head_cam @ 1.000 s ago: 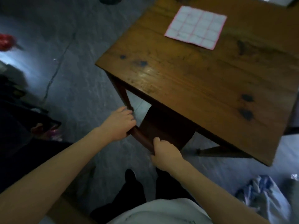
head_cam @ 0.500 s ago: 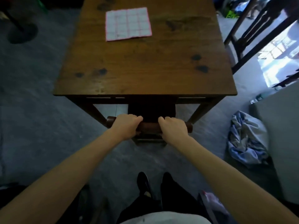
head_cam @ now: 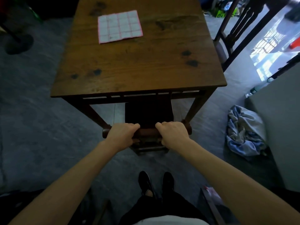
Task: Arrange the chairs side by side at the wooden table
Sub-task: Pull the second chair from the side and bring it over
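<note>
Since half a second ago little has moved: our view has steadied square to the counter point(head_cam: 138, 62), and we keep both hands on the one chair point(head_cam: 147, 132) tucked under its near edge. Our left hand point(head_cam: 121, 135) and right hand point(head_cam: 172, 134) have their fingers wrapped tight over the top rail. A second chair point(head_cam: 230, 34) stands at the counter's right side. One checked cloth point(head_cam: 120, 26) lies on top.
</note>
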Demonstrator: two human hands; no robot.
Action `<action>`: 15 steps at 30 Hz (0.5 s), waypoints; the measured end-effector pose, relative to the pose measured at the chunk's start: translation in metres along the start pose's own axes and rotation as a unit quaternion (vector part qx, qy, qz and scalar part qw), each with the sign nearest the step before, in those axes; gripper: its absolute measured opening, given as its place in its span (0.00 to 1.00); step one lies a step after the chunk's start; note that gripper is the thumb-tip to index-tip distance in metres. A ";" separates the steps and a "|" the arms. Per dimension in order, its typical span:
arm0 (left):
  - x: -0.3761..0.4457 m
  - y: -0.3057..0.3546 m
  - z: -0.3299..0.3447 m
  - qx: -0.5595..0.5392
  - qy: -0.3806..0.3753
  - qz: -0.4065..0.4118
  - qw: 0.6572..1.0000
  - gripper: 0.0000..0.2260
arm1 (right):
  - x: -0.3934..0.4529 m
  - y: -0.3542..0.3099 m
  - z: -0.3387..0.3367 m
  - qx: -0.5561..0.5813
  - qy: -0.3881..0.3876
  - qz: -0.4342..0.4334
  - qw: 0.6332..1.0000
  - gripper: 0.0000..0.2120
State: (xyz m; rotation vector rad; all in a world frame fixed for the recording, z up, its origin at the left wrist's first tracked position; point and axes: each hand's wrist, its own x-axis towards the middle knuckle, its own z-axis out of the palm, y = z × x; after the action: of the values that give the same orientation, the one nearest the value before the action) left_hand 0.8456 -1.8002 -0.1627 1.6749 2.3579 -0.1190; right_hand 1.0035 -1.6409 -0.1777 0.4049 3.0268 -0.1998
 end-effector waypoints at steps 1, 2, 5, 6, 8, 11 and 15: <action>-0.007 0.006 0.003 -0.002 0.004 0.001 1.000 0.13 | -0.008 -0.003 0.001 -0.003 -0.005 -0.001 1.000 0.14; -0.014 0.012 0.007 -0.006 0.007 0.003 1.000 0.13 | -0.017 -0.005 0.002 -0.006 -0.011 -0.003 1.000 0.14; -0.033 0.029 0.018 -0.011 0.020 0.008 1.000 0.13 | -0.041 -0.009 0.005 -0.006 -0.013 -0.010 1.000 0.14; -0.040 0.035 0.020 -0.011 0.022 0.010 1.000 0.13 | -0.049 -0.010 0.005 -0.004 -0.015 -0.014 1.000 0.14; -0.051 0.044 0.023 -0.013 0.023 0.013 1.000 0.13 | -0.064 -0.013 0.005 -0.001 -0.019 -0.022 1.000 0.14; -0.064 0.056 0.022 -0.016 0.006 0.007 1.000 0.13 | -0.081 -0.016 0.001 -0.002 -0.020 -0.028 0.999 0.13; -0.067 0.063 0.014 -0.015 -0.058 -0.008 0.998 0.13 | -0.095 -0.018 -0.006 0.004 -0.039 -0.035 0.999 0.13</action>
State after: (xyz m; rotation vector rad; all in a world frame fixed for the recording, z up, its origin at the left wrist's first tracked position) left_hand 0.9279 -1.8433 -0.1552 1.5910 2.2757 -0.1778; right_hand 1.0897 -1.6816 -0.1603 0.2834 2.9658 -0.2273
